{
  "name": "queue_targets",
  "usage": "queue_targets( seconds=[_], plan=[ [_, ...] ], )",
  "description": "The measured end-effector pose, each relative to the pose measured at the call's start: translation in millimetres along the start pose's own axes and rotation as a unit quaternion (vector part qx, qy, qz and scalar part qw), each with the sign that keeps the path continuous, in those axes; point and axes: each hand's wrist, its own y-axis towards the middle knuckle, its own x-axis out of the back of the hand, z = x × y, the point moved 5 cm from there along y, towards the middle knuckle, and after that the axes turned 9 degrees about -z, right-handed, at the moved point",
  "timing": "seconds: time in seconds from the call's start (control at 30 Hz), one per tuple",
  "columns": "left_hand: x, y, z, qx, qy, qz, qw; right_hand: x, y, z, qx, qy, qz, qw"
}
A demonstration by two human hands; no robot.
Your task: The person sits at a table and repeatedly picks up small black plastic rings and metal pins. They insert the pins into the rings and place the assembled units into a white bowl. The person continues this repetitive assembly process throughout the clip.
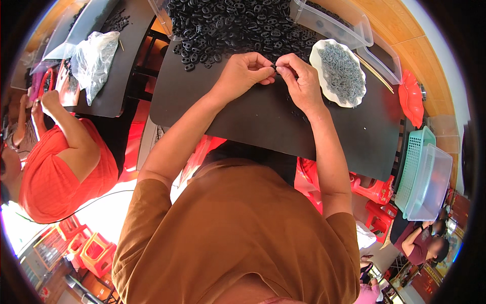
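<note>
My left hand and my right hand meet over the dark table, thumbs and forefingers pinched close together. Between the fingertips is a small black piece, mostly covered by them. The left fingers are closed on it; what the right fingertips pinch is too small to make out. Just beyond both hands spreads a large heap of small black oval pieces with holes. Right beside my right hand stands a white scalloped dish filled with tiny grey pieces.
Clear plastic bins stand at the far right of the heap. A red scalloped dish and a green basket are at the right. On the left, a person in red sits by another table with a plastic bag.
</note>
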Motion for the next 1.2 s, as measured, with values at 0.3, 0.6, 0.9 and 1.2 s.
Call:
queue_targets(
  seconds=[0.3, 0.6, 0.9, 1.2],
  plan=[
    [2.2, 1.8, 2.0, 0.009, -0.006, -0.009, 1.0, 1.3, -1.3, -12.3, -0.096, 0.066, 0.019, 0.993],
    [5.1, 3.2, 4.6, 0.011, -0.038, -0.014, 0.999, 6.5, -0.9, -22.5, -0.11, 0.033, 0.018, 0.993],
    [2.0, -0.1, -0.2, 0.007, -0.005, -0.008, 1.0, 0.4, 1.0, -3.7, -0.027, -0.035, 0.038, 0.998],
    [-2.0, -3.7, -2.5, -0.004, 0.061, 0.012, 0.998, -0.1, -1.3, -2.7, -0.017, -0.103, 0.093, 0.99]
  ],
)
